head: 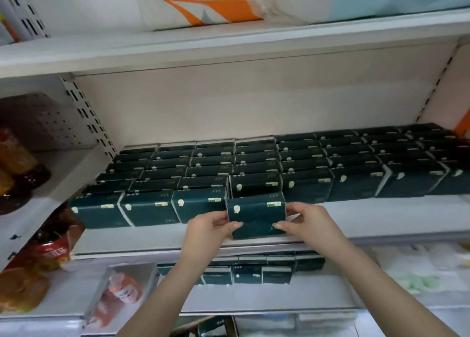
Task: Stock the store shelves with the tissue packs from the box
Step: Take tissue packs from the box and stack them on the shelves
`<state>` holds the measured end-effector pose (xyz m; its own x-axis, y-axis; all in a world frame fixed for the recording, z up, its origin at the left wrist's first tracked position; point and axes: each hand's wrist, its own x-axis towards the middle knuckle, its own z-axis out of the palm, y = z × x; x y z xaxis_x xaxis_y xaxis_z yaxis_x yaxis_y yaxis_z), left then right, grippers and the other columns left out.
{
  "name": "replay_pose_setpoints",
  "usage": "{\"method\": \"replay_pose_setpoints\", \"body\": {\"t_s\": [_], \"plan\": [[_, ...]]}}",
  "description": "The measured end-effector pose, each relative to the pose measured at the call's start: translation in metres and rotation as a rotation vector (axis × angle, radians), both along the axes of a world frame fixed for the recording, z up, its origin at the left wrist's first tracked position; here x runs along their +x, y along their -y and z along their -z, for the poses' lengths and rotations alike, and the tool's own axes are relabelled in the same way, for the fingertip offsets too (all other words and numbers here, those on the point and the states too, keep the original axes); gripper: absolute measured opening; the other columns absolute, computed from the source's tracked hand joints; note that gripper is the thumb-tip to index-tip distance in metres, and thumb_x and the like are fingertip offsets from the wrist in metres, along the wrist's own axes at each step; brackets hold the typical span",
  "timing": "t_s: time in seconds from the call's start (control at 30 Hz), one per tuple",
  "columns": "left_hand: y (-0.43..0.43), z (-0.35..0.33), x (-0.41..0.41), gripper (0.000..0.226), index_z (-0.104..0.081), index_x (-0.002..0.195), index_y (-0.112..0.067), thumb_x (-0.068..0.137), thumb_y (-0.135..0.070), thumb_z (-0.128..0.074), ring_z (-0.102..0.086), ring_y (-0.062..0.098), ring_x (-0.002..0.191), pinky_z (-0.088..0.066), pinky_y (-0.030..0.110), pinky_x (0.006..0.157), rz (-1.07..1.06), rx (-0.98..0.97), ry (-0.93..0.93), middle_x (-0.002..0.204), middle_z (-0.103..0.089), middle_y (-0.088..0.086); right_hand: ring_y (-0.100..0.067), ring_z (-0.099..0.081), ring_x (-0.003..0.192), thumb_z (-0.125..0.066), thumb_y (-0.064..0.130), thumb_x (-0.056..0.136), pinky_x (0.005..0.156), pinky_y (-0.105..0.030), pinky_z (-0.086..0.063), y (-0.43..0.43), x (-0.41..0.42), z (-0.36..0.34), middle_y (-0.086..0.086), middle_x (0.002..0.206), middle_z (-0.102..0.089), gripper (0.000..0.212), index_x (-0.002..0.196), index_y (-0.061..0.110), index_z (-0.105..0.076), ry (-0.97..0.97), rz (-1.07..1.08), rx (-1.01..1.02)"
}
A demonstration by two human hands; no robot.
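Both hands, left [213, 226] and right [304, 223], pinch one pack [255, 216] by its ends at frame centre, on the shelf [381, 217] edge (fourth row's front).

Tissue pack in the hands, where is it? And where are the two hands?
tissue pack [255, 214]: head view, middle of its dark green front.
left hand [204, 225]: head view, back of the hand, gripping the pack's left edge.
right hand [307, 222]: head view, back of the hand, gripping the pack's right edge.
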<state>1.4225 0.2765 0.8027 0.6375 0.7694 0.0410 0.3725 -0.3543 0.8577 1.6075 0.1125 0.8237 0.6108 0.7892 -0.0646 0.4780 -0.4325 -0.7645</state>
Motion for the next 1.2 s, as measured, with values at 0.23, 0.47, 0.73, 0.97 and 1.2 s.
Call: {"method": "replay_pose_setpoints", "body": {"t_s": [0.23, 0.47, 0.73, 0.97, 1.2], "plan": [[-0.007, 0.004, 0.007, 0.028, -0.080, 0.104, -0.017, 0.080, -0.032, -0.085, -0.064, -0.017, 0.074, -0.044, -0.001, 0.066, -0.095, 0.066, -0.022, 0.065, -0.067, -0.031, -0.003, -0.063, 0.090, -0.077, 0.046, 0.081, 0.069, -0.013, -0.044, -0.012, 0.012, 0.012, 0.017, 0.108, -0.071, 0.048, 0.126, 0.031, -0.066, 0.123, 0.032, -0.010], [-0.006, 0.009, 0.008, 0.014, -0.082, 0.091, -0.023, 0.082, -0.034, -0.083, -0.066, -0.010, 0.075, -0.049, 0.005, 0.068, -0.127, 0.135, -0.027, 0.068, -0.068, -0.031, 0.006, -0.058, 0.077, -0.079, 0.044, 0.079, 0.061, -0.010, -0.040, -0.023, 0.017, 0.016, 0.024, 0.081, -0.061, 0.039, 0.113, 0.030, -0.067, 0.169, 0.053, -0.021], [-0.006, 0.008, 0.009, 0.015, -0.067, 0.075, -0.045, 0.080, -0.048, -0.081, -0.064, -0.011, 0.076, -0.044, 0.006, 0.061, -0.186, 0.147, -0.063, 0.074, -0.067, -0.035, -0.004, -0.063, 0.089, -0.085, 0.040, 0.073, 0.080, -0.027, -0.054, -0.032, 0.022, 0.021, 0.018, 0.091, -0.062, 0.047, 0.105, 0.027, -0.053, 0.082, 0.094, 0.006], [-0.010, 0.011, 0.012, 0.018, -0.068, 0.075, -0.041, 0.080, -0.053, -0.079, -0.062, -0.011, 0.078, -0.047, 0.016, 0.063, -0.207, 0.150, -0.097, 0.076, -0.065, -0.035, -0.008, -0.063, 0.090, -0.084, 0.042, 0.075, 0.080, -0.028, -0.054, -0.036, 0.025, 0.023, 0.017, 0.090, -0.061, 0.043, 0.099, 0.029, -0.051, 0.112, 0.080, 0.009], [-0.010, 0.007, 0.018, 0.020, -0.069, 0.075, -0.039, 0.080, -0.056, -0.077, -0.061, -0.012, 0.076, -0.046, 0.017, 0.059, -0.227, 0.115, -0.116, 0.075, -0.065, -0.035, -0.003, -0.061, 0.088, -0.084, 0.039, 0.076, 0.071, -0.017, -0.046, -0.035, 0.024, 0.023, 0.018, 0.091, -0.061, 0.041, 0.099, 0.029, -0.051, 0.101, 0.089, 0.019]]}}
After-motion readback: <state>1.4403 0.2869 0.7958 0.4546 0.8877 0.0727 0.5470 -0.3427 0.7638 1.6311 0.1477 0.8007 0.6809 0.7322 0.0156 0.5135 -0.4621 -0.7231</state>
